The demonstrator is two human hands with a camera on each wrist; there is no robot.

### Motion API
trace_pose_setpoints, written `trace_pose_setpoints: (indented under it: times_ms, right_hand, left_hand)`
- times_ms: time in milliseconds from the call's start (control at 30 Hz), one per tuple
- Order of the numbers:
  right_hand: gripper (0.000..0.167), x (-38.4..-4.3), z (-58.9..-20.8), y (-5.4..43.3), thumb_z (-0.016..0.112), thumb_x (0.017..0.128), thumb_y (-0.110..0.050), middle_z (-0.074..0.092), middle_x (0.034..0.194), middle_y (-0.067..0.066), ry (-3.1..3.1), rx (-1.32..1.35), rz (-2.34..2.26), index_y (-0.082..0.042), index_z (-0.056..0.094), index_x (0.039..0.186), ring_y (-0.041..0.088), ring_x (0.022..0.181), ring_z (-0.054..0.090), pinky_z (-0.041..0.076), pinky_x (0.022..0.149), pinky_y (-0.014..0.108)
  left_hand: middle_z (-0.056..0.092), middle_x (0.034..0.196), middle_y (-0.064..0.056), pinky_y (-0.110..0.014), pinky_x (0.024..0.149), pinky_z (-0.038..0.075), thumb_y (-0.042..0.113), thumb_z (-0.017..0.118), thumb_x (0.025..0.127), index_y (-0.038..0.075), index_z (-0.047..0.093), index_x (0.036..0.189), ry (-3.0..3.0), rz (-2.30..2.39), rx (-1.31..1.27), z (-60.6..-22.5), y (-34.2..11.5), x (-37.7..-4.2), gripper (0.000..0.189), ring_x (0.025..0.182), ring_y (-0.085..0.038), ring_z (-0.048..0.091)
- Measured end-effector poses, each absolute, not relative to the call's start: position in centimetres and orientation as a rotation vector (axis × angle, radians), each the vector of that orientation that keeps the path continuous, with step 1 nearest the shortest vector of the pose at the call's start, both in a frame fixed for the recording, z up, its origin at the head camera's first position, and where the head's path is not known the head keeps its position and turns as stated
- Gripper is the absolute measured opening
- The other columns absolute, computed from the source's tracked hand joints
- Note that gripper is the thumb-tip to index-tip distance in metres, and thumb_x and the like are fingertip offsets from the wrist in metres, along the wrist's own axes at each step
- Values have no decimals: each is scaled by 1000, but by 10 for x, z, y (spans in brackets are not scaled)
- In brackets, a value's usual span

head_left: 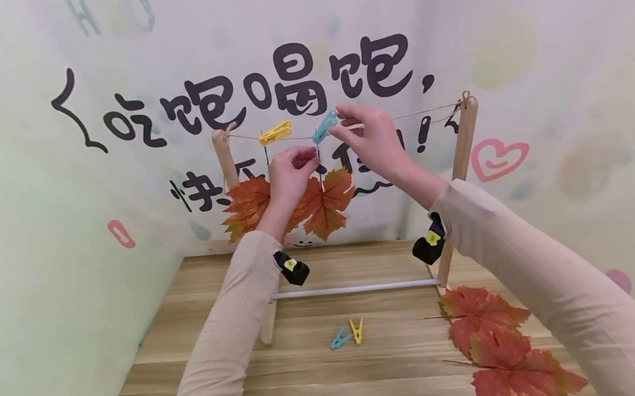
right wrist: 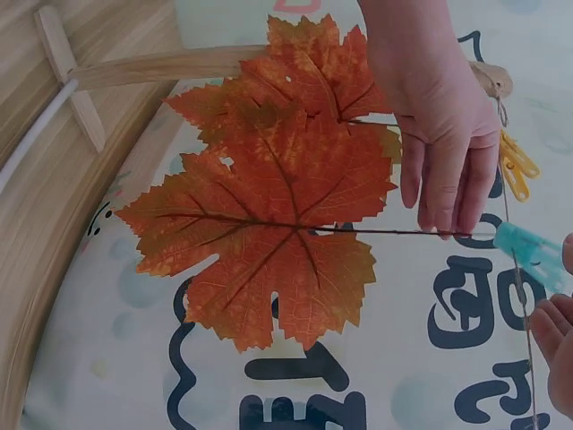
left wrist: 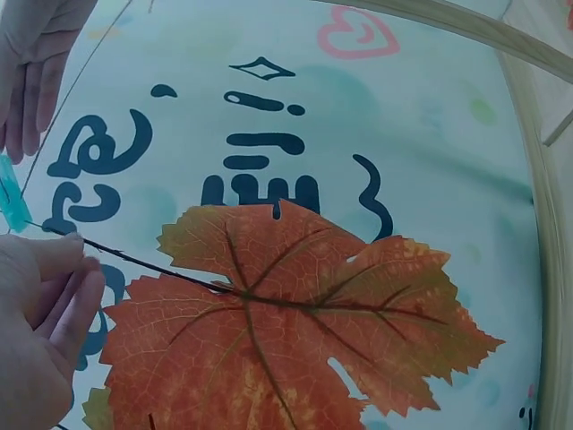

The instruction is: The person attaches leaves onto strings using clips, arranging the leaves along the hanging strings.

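A light-blue clothespin [head_left: 325, 126] sits on the twine [head_left: 424, 111], at the top of an orange maple leaf's stem [left wrist: 134, 260]. My right hand [head_left: 375, 140] holds this clothespin's upper end between thumb and forefinger. My left hand [head_left: 292, 175] pinches the stem just below the clothespin, with the orange leaf [right wrist: 260, 233] hanging beneath. To the left, a yellow clothespin [head_left: 276, 132] is on the twine, above a second orange leaf [head_left: 245, 205]. The left forearm and hand cover part of both leaves in the head view.
Wooden posts [head_left: 465, 137] hold the twine, and a white rod [head_left: 356, 289] joins the stand low down. A blue clothespin [head_left: 341, 339] and a yellow clothespin [head_left: 357, 330] lie on the wooden table [head_left: 405, 369]. Red leaves [head_left: 516, 371] lie at the right. A printed backdrop hangs behind.
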State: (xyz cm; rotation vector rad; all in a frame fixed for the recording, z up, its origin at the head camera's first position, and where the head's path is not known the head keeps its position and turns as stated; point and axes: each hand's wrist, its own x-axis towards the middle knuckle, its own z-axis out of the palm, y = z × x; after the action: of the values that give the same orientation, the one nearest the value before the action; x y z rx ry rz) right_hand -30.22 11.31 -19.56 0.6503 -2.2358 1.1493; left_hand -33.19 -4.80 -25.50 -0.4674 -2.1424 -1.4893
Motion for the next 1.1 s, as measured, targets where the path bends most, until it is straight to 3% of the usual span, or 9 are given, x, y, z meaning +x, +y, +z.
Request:
trace_pose_setpoints:
  times_ms: [267, 533, 900, 1100]
  right_hand:
    - [33, -284, -214, 125, 65, 84, -11, 62, 106, 15, -2233, 703, 1128, 2, 59, 113, 20, 93, 61, 51, 81, 28]
    - [34, -265, -262, 151, 67, 82, -8, 62, 107, 19, -2321, 781, 1146, 5, 58, 112, 26, 94, 59, 50, 82, 34]
    - [33, -248, -337, 193, 66, 82, -8, 62, 107, 21, -2530, 767, 1229, 8, 59, 110, 31, 96, 58, 49, 84, 43]
    - [35, -235, -368, 215, 65, 84, -15, 61, 110, 18, -2613, 719, 1260, 5, 58, 113, 30, 99, 57, 48, 85, 44]
  left_hand:
    - [67, 93, -14, -28, 76, 52, 4, 68, 79, -2, 66, 97, -2036, -1489, -499, -261, -56, -317, 18, 81, -21, 64]
    - [67, 89, -13, -27, 73, 52, 4, 67, 80, -2, 66, 94, -2106, -1448, -616, -276, -62, -298, 15, 80, -20, 62]
    - [67, 83, -12, -27, 67, 53, 2, 68, 79, -3, 67, 90, -2256, -1412, -683, -325, -69, -283, 12, 76, -20, 62]
    - [67, 87, -10, -26, 69, 53, 6, 68, 80, -2, 66, 94, -2387, -1401, -670, -353, -76, -281, 16, 79, -19, 63]
